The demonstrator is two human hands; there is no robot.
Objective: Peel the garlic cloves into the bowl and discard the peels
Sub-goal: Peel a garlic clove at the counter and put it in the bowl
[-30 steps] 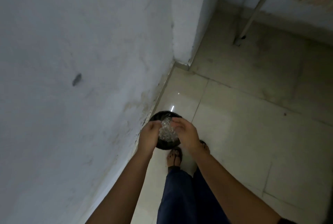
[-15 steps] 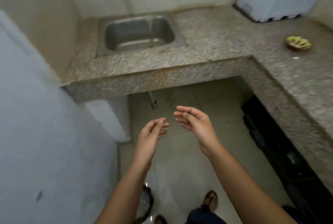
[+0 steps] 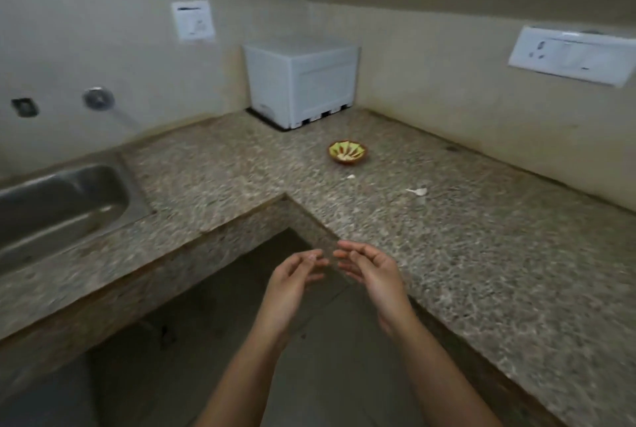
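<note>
A small brown bowl point(image 3: 347, 153) with a green and yellow inside stands on the granite counter point(image 3: 481, 254), pale garlic cloves in it. Two white garlic bits lie loose on the counter: one point(image 3: 351, 177) just in front of the bowl, another point(image 3: 418, 191) further right. My left hand point(image 3: 292, 284) and my right hand point(image 3: 370, 272) hover side by side over the floor gap at the counter's inner corner, fingers relaxed and nearly touching, holding nothing. Both hands are well short of the bowl.
A steel sink point(image 3: 58, 206) is set in the counter at the left, with a wall tap point(image 3: 99, 99) above it. A white boxy appliance point(image 3: 301, 79) stands in the far corner. A socket panel point(image 3: 571, 55) is on the right wall.
A second ago both hands were over a black bin on the floor, dropping peels. The view has since swung up and right to the counter, and the hands have risen, holding nothing.
</note>
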